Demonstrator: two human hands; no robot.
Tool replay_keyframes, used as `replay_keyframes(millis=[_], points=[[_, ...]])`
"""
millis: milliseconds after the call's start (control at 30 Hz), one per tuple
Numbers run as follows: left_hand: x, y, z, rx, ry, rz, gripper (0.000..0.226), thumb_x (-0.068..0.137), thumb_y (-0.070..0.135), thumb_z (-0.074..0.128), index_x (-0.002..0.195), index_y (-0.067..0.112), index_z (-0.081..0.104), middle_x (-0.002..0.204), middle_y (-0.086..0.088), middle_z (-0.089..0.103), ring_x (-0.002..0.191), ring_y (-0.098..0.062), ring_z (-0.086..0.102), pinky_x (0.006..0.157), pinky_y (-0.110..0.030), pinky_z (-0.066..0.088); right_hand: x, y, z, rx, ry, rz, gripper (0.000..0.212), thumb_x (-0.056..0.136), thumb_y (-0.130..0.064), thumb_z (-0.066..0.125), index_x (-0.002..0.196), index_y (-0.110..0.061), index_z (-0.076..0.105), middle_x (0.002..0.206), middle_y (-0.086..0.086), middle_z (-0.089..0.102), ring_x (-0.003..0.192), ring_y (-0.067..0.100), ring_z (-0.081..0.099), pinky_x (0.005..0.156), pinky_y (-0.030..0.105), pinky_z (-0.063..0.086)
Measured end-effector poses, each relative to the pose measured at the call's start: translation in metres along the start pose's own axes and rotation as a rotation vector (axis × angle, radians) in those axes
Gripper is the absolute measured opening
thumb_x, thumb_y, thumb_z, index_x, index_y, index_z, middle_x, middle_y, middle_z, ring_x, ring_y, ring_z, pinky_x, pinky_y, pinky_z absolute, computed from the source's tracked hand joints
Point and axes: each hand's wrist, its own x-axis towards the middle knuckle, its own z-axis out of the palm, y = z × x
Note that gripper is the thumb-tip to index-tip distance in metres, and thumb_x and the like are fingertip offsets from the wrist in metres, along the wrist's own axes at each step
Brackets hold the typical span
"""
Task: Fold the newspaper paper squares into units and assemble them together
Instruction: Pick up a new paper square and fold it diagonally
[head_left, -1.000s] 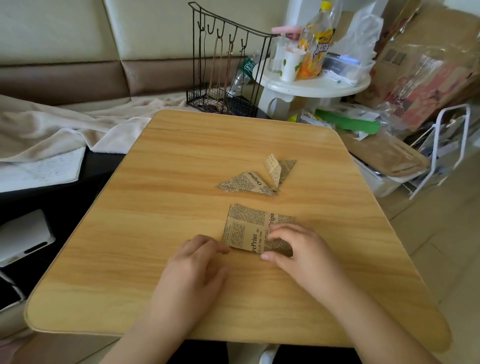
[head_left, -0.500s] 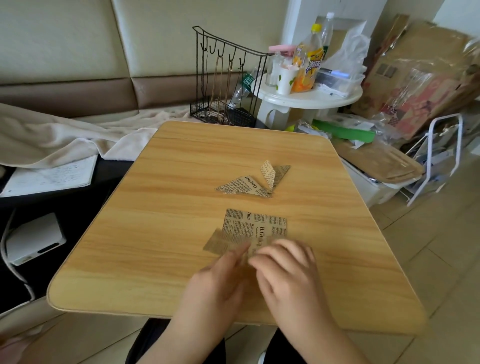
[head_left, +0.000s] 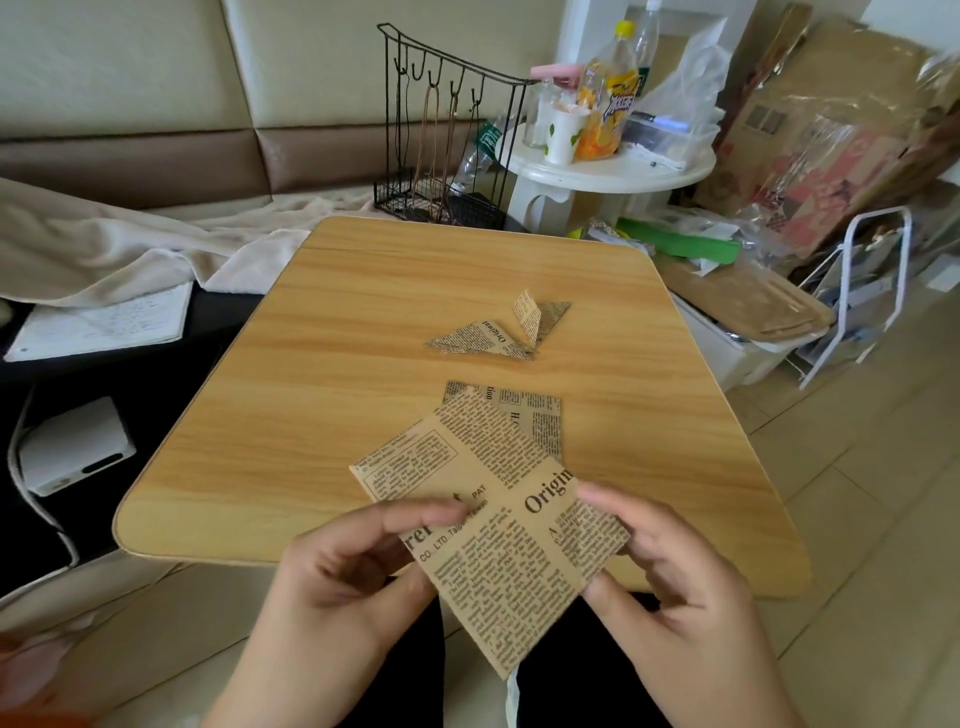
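I hold one flat newspaper-print paper square (head_left: 488, 525) above the near edge of the wooden table (head_left: 322, 415), turned like a diamond. My left hand (head_left: 337, 577) pinches its left side between thumb and fingers. My right hand (head_left: 670, 577) pinches its right corner. Behind it, more paper squares (head_left: 530, 410) lie flat on the table, partly hidden by the held one. Farther back lie folded units: a flat triangle (head_left: 478, 340) and a second unit (head_left: 540, 317) with one flap standing up, touching it.
A black wire rack (head_left: 441, 135) stands past the table's far edge. A white round side table (head_left: 613, 166) holds bottles and a cup. Cardboard and bags pile up at the right, a blanket (head_left: 130, 249) and a white box (head_left: 72, 447) lie at the left.
Both hands have lifted the top paper square off the stack and brought it toward me, turned to a diamond. The camera view tilted back a little.
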Motion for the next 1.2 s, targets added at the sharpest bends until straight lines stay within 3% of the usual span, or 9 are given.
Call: replay_keyframes(millis=[100,167,267,400,467,767,900,1200], points=[[-0.005,0.007,0.000,-0.020,0.007,0.003,0.035,0.057,0.045,0.085,0.084,0.023,0.078,0.094,-0.003,0.074,0.090,-0.015,0.071,0.075,-0.020,0.055,-0.003,-0.005,0.000,0.014,0.050,-0.033,0.050,0.075,0.008,0.073,0.094,-0.039,0.073,0.098,-0.011,0.074,0.077,0.021,0.070,0.060,0.038,0.057],[-0.007,0.011,-0.001,-0.019,-0.009,0.005,0.035,0.058,0.043,0.084,0.086,0.024,0.078,0.094,-0.001,0.074,0.089,-0.013,0.070,0.075,-0.019,0.055,-0.005,-0.007,0.000,0.040,0.048,-0.060,0.042,0.073,0.001,0.071,0.092,-0.036,0.074,0.097,-0.010,0.074,0.088,0.014,0.071,0.071,0.031,0.058],[-0.009,0.015,0.000,-0.009,-0.048,-0.020,0.035,0.059,0.044,0.083,0.088,0.024,0.078,0.097,-0.001,0.074,0.095,-0.013,0.069,0.079,-0.019,0.054,-0.007,-0.010,0.002,0.126,0.024,-0.032,0.034,0.070,-0.012,0.076,0.093,-0.036,0.075,0.097,-0.006,0.075,0.097,0.015,0.070,0.083,0.026,0.055],[-0.011,0.018,0.002,0.042,-0.036,-0.027,0.036,0.062,0.050,0.079,0.088,0.025,0.078,0.097,0.000,0.074,0.096,-0.013,0.069,0.082,-0.018,0.053,-0.010,-0.016,0.004,0.152,0.045,-0.007,0.032,0.068,-0.049,0.079,0.095,-0.032,0.076,0.100,-0.003,0.075,0.092,0.019,0.072,0.080,0.023,0.055],[-0.011,0.020,0.002,0.050,-0.048,-0.016,0.033,0.064,0.048,0.079,0.090,0.027,0.077,0.098,0.001,0.074,0.098,-0.013,0.068,0.083,-0.018,0.052,-0.011,-0.018,0.004,0.165,0.083,0.022,0.032,0.070,-0.056,0.075,0.091,-0.033,0.077,0.099,-0.003,0.074,0.085,0.018,0.072,0.075,0.020,0.054],[-0.017,0.019,0.004,0.035,-0.054,0.065,0.025,0.068,0.036,0.079,0.090,0.026,0.077,0.097,0.000,0.074,0.095,-0.016,0.070,0.082,-0.021,0.053,-0.013,-0.027,0.008,0.282,0.133,0.052,0.035,0.061,-0.059,0.078,0.078,-0.029,0.078,0.086,-0.004,0.075,0.074,0.007,0.071,0.067,0.010,0.050],[-0.017,0.019,0.007,0.074,-0.010,0.110,0.018,0.069,0.034,0.078,0.083,0.023,0.076,0.085,0.005,0.075,0.082,-0.007,0.070,0.077,-0.015,0.053,-0.014,-0.027,0.010,0.316,0.173,0.089,0.036,0.056,-0.060,0.080,0.072,-0.028,0.078,0.080,-0.002,0.075,0.075,0.007,0.072,0.067,0.010,0.051],[-0.020,0.011,0.023,-0.172,0.209,-0.029,0.035,0.043,0.043,0.091,0.061,0.020,0.072,0.066,-0.007,0.071,0.064,-0.011,0.069,0.062,-0.016,0.052,-0.013,-0.022,0.022,0.481,0.265,0.263,0.052,0.039,-0.061,0.087,0.065,-0.018,0.074,0.070,0.011,0.072,0.067,0.015,0.071,0.066,0.020,0.054]])
